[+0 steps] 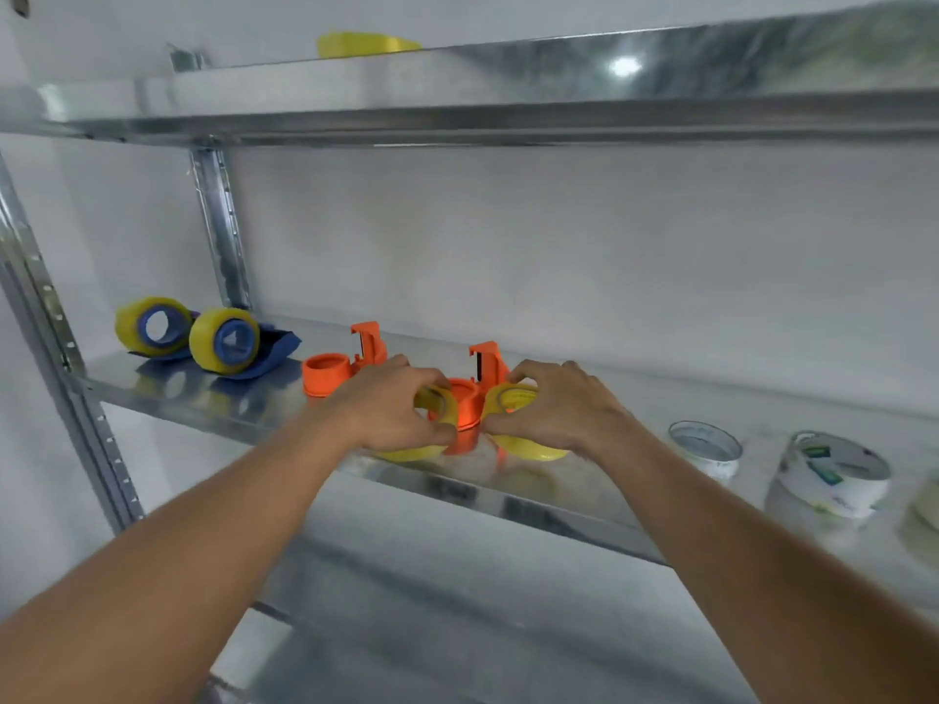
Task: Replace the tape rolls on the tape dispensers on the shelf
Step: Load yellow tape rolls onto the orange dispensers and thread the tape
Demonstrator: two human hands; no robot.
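head view shows, nearest to the camera, two bare forearms reaching up to the middle metal shelf [533,505]. the left hand [391,406] has its fingers curled around the left side of a yellow tape roll [523,398], and the right hand [564,406] pinches the right side of the same roll. between the hands stands the round hub of an orange dispenser [465,398], and the roll seems to sit around this hub; i judge that both hands hold it so that it goes on or off evenly, but i cannot tell which direction. the lower edge of the roll shows under both hands, close to the shelf surface.

just behind and to the left is a second orange dispenser [330,373], its hub bare, so it probably waits for a new roll. to the right, near the shelf front, stand some blurred whitish rolls [833,475], maybe the supply or the old ones.

farther left, at the back, two blue dispensers [228,340] already carry yellow tape, so i think that part is done. on the upper shelf [508,94] lies one yellow object [366,44], too blurred to name.
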